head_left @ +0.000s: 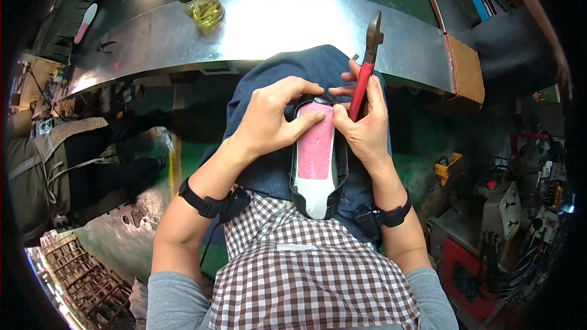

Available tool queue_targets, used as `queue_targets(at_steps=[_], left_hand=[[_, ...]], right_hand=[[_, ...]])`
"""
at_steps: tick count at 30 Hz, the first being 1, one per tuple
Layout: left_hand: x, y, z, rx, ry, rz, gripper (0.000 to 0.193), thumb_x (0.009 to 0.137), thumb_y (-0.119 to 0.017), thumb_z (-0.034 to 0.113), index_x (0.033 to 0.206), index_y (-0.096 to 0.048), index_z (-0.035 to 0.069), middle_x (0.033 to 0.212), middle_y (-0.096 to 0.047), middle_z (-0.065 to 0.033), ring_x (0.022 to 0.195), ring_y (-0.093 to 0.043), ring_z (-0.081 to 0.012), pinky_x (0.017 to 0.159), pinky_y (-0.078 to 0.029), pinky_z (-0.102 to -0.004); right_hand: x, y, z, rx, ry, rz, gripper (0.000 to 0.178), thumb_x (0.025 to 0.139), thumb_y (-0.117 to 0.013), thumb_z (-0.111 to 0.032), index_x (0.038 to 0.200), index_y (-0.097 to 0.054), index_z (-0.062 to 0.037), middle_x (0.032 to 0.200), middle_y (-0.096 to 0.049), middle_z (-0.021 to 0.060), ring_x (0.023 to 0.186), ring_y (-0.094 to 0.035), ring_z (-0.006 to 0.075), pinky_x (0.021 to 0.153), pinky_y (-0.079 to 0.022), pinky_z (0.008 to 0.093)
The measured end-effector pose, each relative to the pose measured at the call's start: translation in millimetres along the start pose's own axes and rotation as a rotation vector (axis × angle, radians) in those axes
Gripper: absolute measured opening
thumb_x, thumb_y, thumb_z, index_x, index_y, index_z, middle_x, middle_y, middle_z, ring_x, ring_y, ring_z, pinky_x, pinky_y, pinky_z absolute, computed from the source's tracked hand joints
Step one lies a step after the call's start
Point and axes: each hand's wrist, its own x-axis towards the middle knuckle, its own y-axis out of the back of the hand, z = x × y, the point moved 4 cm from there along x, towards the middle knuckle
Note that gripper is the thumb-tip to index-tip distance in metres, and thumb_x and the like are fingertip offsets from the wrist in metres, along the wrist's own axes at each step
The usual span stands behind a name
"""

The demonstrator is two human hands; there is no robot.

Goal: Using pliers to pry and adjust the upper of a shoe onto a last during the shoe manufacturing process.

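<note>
Centre-frame, our left hand (267, 116) gripped the shoe (313, 150), our right hand (369, 134) the pliers (368, 64). Even thumb pressure seemed best.

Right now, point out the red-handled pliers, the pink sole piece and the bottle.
Red-handled pliers (364, 74), head view: upper part of the handle.
Pink sole piece (312, 150), head view: middle of the pink area.
Bottle (204, 10), head view: its clear body.

My metal-edged green table (406, 52) carries a green-lidded bottle (205, 10); left of it lie a pink-and-white insole (86, 22) and a small dark object (105, 45).
</note>
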Motion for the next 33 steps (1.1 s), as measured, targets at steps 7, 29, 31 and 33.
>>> queue_targets(at_steps=[7, 29, 31, 33], left_hand=[[13.5, -3.8, -3.0, 0.148, -0.023, 0.055, 0.018, 0.088, -0.074, 0.018, 0.092, -0.069, 0.001, 0.086, -0.07, -0.0139, 0.076, -0.069, -0.0299, 0.066, -0.053, -0.0379], [-20.0, -15.7, -21.2, -0.558, 0.242, -0.158, 0.056, 0.092, -0.073, 0.026, 0.139, -0.051, 0.005, 0.143, -0.05, -0.0107, 0.133, -0.046, -0.0185, 0.115, -0.033, -0.0368], [-25.3, -20.5, -23.6, -0.647, 0.292, -0.193, 0.059, 0.092, -0.072, 0.024, 0.142, -0.047, 0.008, 0.142, -0.048, -0.0127, 0.132, -0.046, -0.0192, 0.115, -0.032, -0.0368], [-27.6, -24.4, -23.0, -0.679, 0.302, -0.183, 0.052, 0.095, -0.066, 0.022, 0.141, -0.047, 0.007, 0.139, -0.049, -0.0116, 0.13, -0.047, -0.0187, 0.114, -0.033, -0.0355]], right_hand=[[4.1, -2.2, -1.0, -0.031, -0.017, 0.003, 0.066, 0.076, -0.069, 0.004, 0.14, -0.054, -0.0009, 0.112, -0.058, 0.0113, 0.089, -0.069, 0.0161, 0.073, -0.057, 0.0275], [-81.6, 65.6, -59.4, 0.738, -0.761, -0.337, 0.023, 0.101, -0.06, -0.023, 0.113, -0.054, -0.0039, 0.133, -0.055, 0.0253, 0.124, -0.058, 0.0377, 0.1, -0.052, 0.054], [-87.5, 65.6, -61.3, 0.713, -0.838, -0.395, 0.031, 0.09, -0.07, -0.012, 0.117, -0.055, -0.0043, 0.139, -0.052, 0.0257, 0.131, -0.054, 0.0381, 0.104, -0.049, 0.0548], [-90.9, 66.4, -64.6, 0.584, -0.776, -0.437, 0.036, 0.089, -0.07, -0.01, 0.121, -0.055, -0.0045, 0.139, -0.051, 0.0241, 0.131, -0.053, 0.0363, 0.104, -0.049, 0.0542]])
